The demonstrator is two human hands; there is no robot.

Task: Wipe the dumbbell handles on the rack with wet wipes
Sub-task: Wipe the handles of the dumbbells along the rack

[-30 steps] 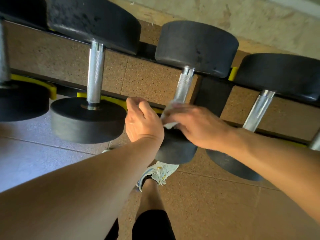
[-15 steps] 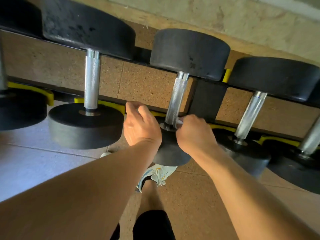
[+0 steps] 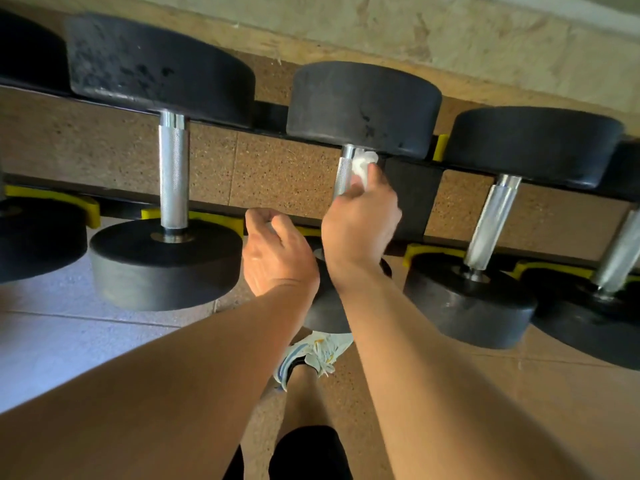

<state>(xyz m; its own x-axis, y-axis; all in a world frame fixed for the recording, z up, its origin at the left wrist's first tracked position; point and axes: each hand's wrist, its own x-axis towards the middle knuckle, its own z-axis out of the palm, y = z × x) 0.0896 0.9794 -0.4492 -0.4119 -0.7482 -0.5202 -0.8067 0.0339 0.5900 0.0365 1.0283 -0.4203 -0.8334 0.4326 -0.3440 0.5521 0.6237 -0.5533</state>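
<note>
Now reached fwd w/ right hand [image 3: 362,225], fingers curled round white wet wipe [image 3: 363,166], pressed on middle dumbbell handle [image 3: 343,176] near its far head, on the rack [image 3: 412,199]. Left hand [image 3: 277,252] hung just beside, loosely curled; whether holding anything, couldn't tell.
</note>
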